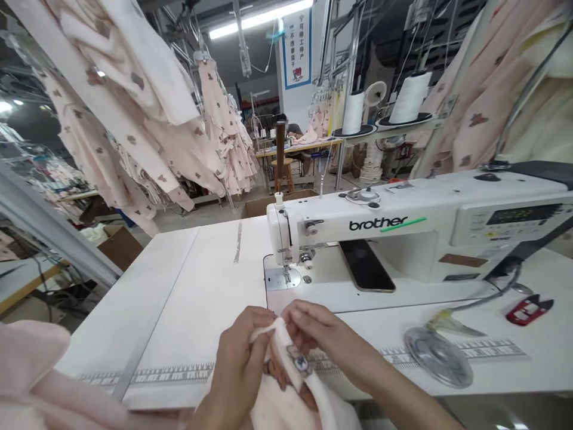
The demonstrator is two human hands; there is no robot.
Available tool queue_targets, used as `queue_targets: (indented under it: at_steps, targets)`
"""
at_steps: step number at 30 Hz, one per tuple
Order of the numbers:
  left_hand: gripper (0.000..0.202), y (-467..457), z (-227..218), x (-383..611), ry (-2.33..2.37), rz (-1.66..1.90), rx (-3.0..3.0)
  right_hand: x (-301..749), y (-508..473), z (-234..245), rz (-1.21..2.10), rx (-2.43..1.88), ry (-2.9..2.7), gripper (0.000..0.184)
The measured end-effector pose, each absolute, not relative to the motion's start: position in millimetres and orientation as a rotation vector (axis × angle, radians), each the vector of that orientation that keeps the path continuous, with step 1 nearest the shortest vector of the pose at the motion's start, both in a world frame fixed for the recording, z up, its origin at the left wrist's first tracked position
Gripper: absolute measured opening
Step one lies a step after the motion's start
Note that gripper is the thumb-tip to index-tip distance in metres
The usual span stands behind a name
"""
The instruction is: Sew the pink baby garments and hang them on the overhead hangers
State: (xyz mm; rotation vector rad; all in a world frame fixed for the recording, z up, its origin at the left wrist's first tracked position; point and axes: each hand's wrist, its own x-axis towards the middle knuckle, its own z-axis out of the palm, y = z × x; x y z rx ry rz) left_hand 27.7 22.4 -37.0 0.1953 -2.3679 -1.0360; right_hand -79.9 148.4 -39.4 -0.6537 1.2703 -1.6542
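Note:
Between my two hands is a pale pink fabric piece (293, 373) printed with brown bears, its edge folded up to a point and the rest hanging over the table's front edge. My left hand (239, 352) pinches that edge between thumb and fingers. On the other side, my right hand (316, 328) has its fingers closed on the same edge; some fingertips are hidden behind the cloth. Just beyond them stands a white sewing machine (331, 224) marked "brother", its presser foot (287, 275) apart from the cloth.
A phone (367, 266) lies under the machine's arm. To the right are a clear round dish (439, 357) and a red-black tool (529, 310). A printed ruler (179, 374) runs along the front edge. Pink cloth (36, 382) lies at left; garments (129, 89) hang above.

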Motion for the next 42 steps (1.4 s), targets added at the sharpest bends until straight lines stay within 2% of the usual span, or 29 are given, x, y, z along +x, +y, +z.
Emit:
queue_targets:
  at_steps: [2, 5, 9, 12, 17, 20, 25, 28, 30, 32, 34, 38, 42]
  targets:
    - [0.017, 24, -41, 25, -2.345, -0.989, 0.223, -70, 154, -34, -1.709, -0.698, 1.503, 0.032]
    - [0.017, 27, -39, 20, -2.341, -1.035, 0.308, -61, 157, -30, -1.613, -0.767, 1.794, 0.021]
    - [0.029, 24, -20, 15, -2.441, -1.293, 0.407, -69, 157, -30, -1.613, -0.989, 1.892, 0.028]
    - [0.026, 20, -8, 11, -2.555, -1.368, 0.33, -79, 157, -31, -1.613, -1.05, 1.845, 0.028]
    - [0.011, 23, 1, 3, -2.373, -1.724, 0.629, -81, 155, -34, -1.633, -0.738, 1.923, 0.018]
    - [0.013, 20, 2, -11, -2.248, -1.946, 0.715, -86, 150, -34, -1.663, -0.633, 1.934, 0.016]
    - [0.017, -2, -18, -48, -2.253, -1.936, 0.61, -111, 137, -47, -1.643, -0.66, 2.113, 0.019]
    - [0.026, -16, -40, -62, -2.259, -2.239, 0.503, -125, 130, -64, -1.557, -0.57, 2.175, 0.021]
    - [0.028, -23, -52, -67, -2.289, -2.319, 0.45, -133, 126, -72, -1.502, -0.57, 2.182, 0.021]
    - [0.027, -27, -61, -72, -2.39, -2.136, 0.487, -140, 122, -76, -1.378, -0.646, 2.263, 0.022]
    - [0.022, -30, -67, -77, -2.563, -1.795, 0.538, -147, 115, -78, -1.191, -0.731, 2.391, 0.022]
    - [0.018, -33, -75, -90, -2.833, -1.163, 0.579, -163, 102, -84, -0.942, -0.745, 2.564, 0.009]
    - [0.015, -35, -76, -103, -2.933, -1.102, 0.643, -173, 97, -90, -0.836, -0.734, 2.627, 0.009]
